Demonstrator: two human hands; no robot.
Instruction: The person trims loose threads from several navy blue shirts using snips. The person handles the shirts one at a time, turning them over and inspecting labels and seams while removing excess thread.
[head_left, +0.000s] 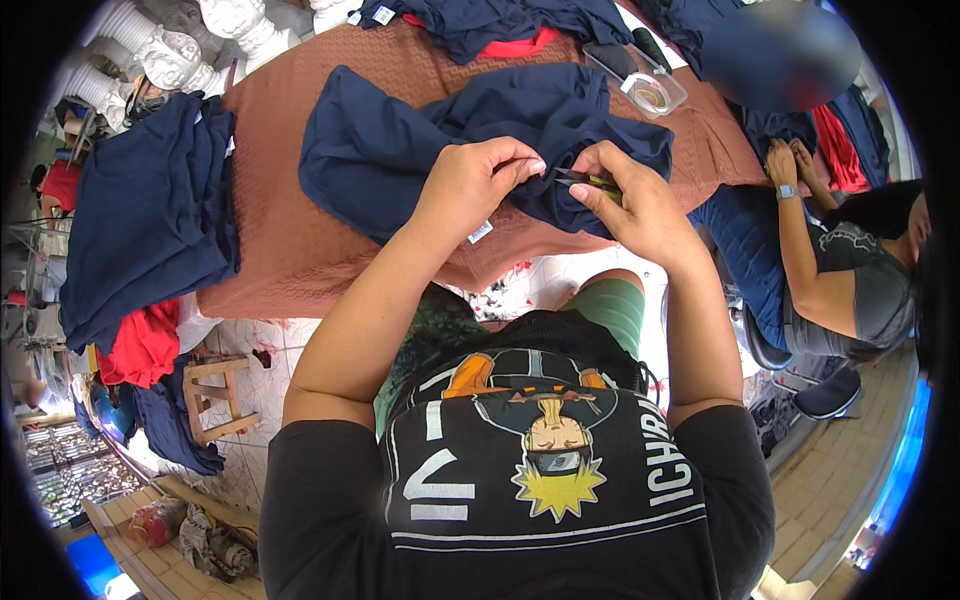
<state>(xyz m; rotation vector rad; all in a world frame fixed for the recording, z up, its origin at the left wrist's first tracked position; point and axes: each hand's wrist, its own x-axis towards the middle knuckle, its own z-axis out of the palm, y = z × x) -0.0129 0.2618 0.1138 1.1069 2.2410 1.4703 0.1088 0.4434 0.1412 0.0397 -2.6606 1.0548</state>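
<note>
A navy blue garment (390, 150) lies bunched on the brown cloth-covered table before me, with a white tag (481, 232) at its near edge. Over the garment, my left hand (480, 175) is closed in a pinch; whatever is between thumb and fingers is too small to make out. Just to the right, my right hand (635, 200) grips small thread snips (600, 187) with yellow-green handles. Their dark blades point left, close to my left fingertips.
Folded navy garments (150, 210) are stacked at the table's left end, with red cloth (142, 345) below. A clear plastic container (655, 95) stands at the far right. Beside it more navy clothes pile up. A co-worker (840, 270) sits at right, hands on cloth.
</note>
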